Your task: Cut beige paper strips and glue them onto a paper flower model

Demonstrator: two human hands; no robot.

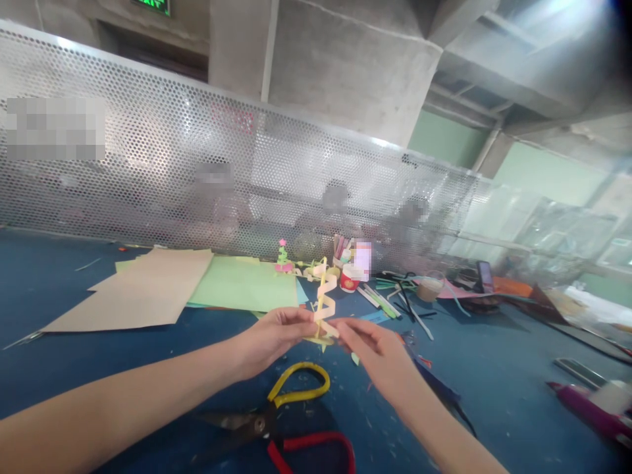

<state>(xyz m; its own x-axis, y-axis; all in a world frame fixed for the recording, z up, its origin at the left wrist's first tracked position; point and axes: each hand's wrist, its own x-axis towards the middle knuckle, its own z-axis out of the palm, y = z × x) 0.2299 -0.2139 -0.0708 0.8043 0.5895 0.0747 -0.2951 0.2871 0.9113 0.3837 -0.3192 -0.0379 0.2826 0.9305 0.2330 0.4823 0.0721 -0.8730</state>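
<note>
The left hand [269, 339] pinches the paper spiral [328, 304] low down, likely to steady it while the right hand [374, 347] grips its lower end, scissors [261, 421] lying nearer the wearer

The lower end of the paper spiral [326, 308] was hidden under the fingertips [348, 332] of the right hand [378, 349]. Nearer than the fingers, the scissors [260, 424] lost part of their red handle to the bottom edge, their blade tips blurred. Far right, a purple tool [587, 406] was cut off. Beyond the fingers, people [217, 204] behind the mesh screen [148, 164] were blurred; high above, the exit sign [157, 6] was cut short.
</note>
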